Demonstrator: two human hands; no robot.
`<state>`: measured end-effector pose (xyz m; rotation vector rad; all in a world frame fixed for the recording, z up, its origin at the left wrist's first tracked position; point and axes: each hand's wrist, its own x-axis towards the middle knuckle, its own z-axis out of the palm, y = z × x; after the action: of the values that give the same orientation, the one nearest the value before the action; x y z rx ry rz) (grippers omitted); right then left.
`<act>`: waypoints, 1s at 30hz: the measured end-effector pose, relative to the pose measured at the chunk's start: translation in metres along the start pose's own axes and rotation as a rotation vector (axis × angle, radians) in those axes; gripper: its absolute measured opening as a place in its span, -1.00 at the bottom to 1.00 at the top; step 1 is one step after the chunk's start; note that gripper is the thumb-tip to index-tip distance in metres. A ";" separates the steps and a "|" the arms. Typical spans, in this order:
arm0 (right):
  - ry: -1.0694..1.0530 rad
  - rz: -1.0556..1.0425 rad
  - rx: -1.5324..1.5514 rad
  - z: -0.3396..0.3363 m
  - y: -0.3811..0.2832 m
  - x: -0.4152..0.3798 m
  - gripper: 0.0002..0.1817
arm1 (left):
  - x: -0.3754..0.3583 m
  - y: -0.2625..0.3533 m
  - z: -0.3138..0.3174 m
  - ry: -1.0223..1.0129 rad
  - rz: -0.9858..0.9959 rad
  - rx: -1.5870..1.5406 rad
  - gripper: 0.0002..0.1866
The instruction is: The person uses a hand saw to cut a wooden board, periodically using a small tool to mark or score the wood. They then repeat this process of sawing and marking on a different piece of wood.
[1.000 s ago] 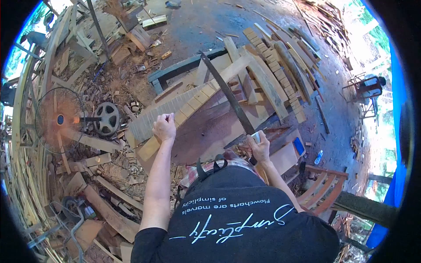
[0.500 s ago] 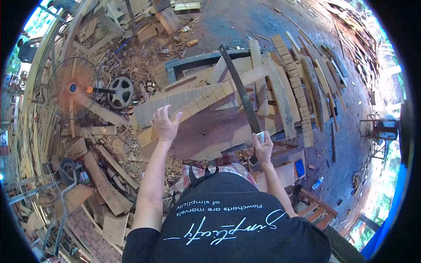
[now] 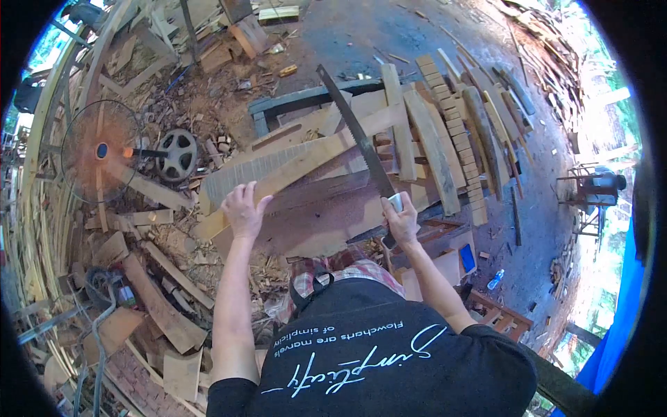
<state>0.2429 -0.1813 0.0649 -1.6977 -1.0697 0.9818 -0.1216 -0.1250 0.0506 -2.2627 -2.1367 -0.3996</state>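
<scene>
My right hand (image 3: 401, 221) is closed around the handle of a handsaw (image 3: 356, 128). Its long dark blade, toothed along the left edge, slants up and away from me, crossing over the right part of a long plain wooden plank (image 3: 306, 167) in this view. Over the plank's left part lies my left hand (image 3: 243, 214), fingers bent at the far edge and thumb held apart. Behind the plank is a wider board with many parallel cut lines (image 3: 246, 169). Both lie on a dusty brown work surface (image 3: 299, 229) in front of me.
A wire-caged fan (image 3: 102, 151) and a spoked wheel (image 3: 176, 156) stand to the left among wood scraps. On the right lean several boards, including a notched strip (image 3: 455, 132). A plastic bottle (image 3: 495, 279) lies on the floor near a chair (image 3: 594, 191).
My left hand has come down onto the plank, its fingers closing at the edge. The plank's visible face now shows no cut lines. My view has shifted; the saw stays in my right hand.
</scene>
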 end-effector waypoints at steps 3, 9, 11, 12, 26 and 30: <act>0.018 0.006 -0.042 0.011 -0.015 -0.014 -0.68 | -0.005 -0.022 -0.009 0.040 -0.006 0.006 -0.40; 0.054 -0.078 -0.233 0.035 -0.013 -0.035 -0.69 | 0.028 0.014 0.003 0.125 -0.026 -0.175 -0.52; 0.064 -0.147 -0.286 0.037 -0.014 -0.039 -0.70 | 0.042 0.048 0.013 0.088 -0.003 -0.283 -0.54; 0.072 -0.213 -0.319 0.037 -0.014 -0.041 -0.70 | 0.048 0.066 0.017 0.079 0.011 -0.333 -0.57; -0.132 -0.298 -0.295 0.021 0.005 -0.031 -0.73 | 0.101 0.141 0.046 -0.105 -0.330 -0.216 -0.61; -0.181 -0.333 -0.277 0.013 0.007 -0.025 -0.76 | 0.118 0.153 0.058 -0.104 -0.439 -0.142 -0.64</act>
<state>0.2252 -0.2029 0.0580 -1.5938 -1.6109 0.8095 0.0442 -0.0101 0.0425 -1.8951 -2.7428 -0.4568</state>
